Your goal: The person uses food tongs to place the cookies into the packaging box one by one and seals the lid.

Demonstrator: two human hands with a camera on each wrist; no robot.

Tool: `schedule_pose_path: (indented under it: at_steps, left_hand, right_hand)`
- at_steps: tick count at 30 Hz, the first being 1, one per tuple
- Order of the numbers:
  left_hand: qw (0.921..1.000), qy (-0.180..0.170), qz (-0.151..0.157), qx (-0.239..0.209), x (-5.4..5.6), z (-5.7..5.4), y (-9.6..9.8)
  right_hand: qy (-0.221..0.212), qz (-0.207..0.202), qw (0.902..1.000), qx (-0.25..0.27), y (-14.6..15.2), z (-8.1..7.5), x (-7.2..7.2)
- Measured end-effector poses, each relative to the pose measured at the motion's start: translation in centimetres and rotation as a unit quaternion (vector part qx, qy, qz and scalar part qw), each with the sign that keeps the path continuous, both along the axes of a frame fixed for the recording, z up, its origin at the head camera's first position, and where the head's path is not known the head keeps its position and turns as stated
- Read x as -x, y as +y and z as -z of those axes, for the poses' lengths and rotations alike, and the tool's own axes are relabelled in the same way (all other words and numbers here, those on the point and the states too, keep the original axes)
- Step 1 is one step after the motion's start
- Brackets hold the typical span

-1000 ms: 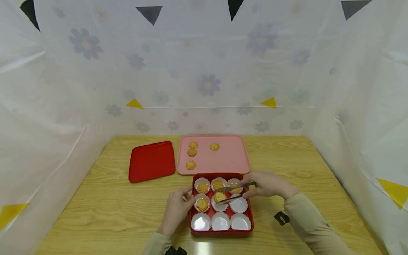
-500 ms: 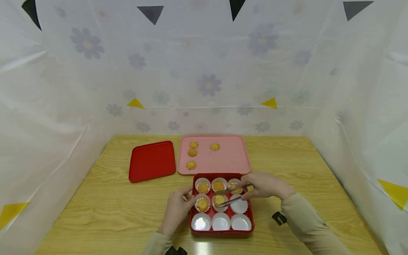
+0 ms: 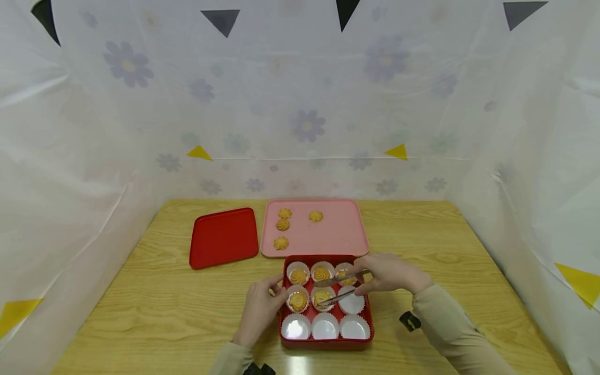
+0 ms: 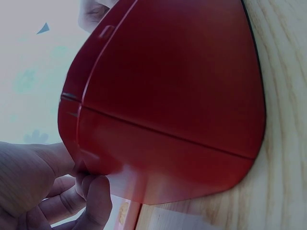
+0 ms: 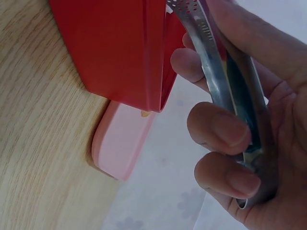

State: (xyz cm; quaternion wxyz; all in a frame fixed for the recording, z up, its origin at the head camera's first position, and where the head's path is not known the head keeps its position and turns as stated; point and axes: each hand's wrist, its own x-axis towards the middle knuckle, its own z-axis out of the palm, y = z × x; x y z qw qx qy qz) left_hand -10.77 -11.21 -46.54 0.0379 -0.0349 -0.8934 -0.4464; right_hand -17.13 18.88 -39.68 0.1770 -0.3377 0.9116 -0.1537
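Observation:
A red box (image 3: 326, 344) stands on the table with rows of white paper cups inside. My left hand (image 3: 260, 307) pinches the box's left rim between thumb and fingers, as the left wrist view shows. My right hand (image 3: 391, 274) holds metal tongs (image 5: 213, 72) over the box, fingers curled round the handle. The tongs' arms are spread apart above the middle cup, where a piped cookie (image 3: 321, 298) lies. Other cookies fill the back row of cups and the middle row's left cup (image 3: 297, 300). The front row's cups (image 3: 324, 326) and the middle row's right cup hold nothing.
Right behind the box lies a pink tray (image 3: 337, 229) with several cookies, mostly at its left. A red lid-like tray (image 3: 224, 238) is left of it. Pale flowered sheeting (image 3: 300, 94) encloses the table (image 3: 154, 302) at the back and sides.
The tongs have spread and let go of the cookie, which has gone down into the middle cup. My right hand has shifted slightly left. The left hand stays at the box rim.

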Motion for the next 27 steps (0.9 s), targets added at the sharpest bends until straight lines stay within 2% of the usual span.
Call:
schedule_pose_path:
  at_steps: [3, 8, 13, 18, 22, 27]
  left_hand:
    - [1.0, -0.001, 0.0, -0.001, 0.0, 0.0, 0.0]
    - [1.0, -0.004, 0.0, -0.003, 0.0, 0.0, 0.0]
    - [1.0, -0.002, 0.0, -0.003, 0.0, 0.0, 0.0]
    - [1.0, -0.005, -0.001, -0.003, -0.1, -0.1, 0.1]
    - [1.0, -0.005, -0.002, -0.002, -0.1, -0.1, 0.1]
    - [0.9999, -0.009, -0.002, -0.004, 0.0, 0.0, 0.1]
  right_hand:
    - [-0.002, 0.003, 1.0, 0.003, 0.1, 0.0, 0.0]
    - [-0.013, -0.015, 0.9994, 0.027, 0.4, 0.2, 0.1]
    - [-0.035, -0.039, 0.995, 0.084, 1.0, 0.6, 0.4]
    - [-0.075, -0.049, 0.9852, 0.146, 1.6, 1.5, 0.9]
    - [-0.104, -0.038, 0.9773, 0.181, 2.0, 2.2, 1.3]
    - [-0.125, -0.004, 0.9682, 0.217, 2.1, 2.8, 1.5]
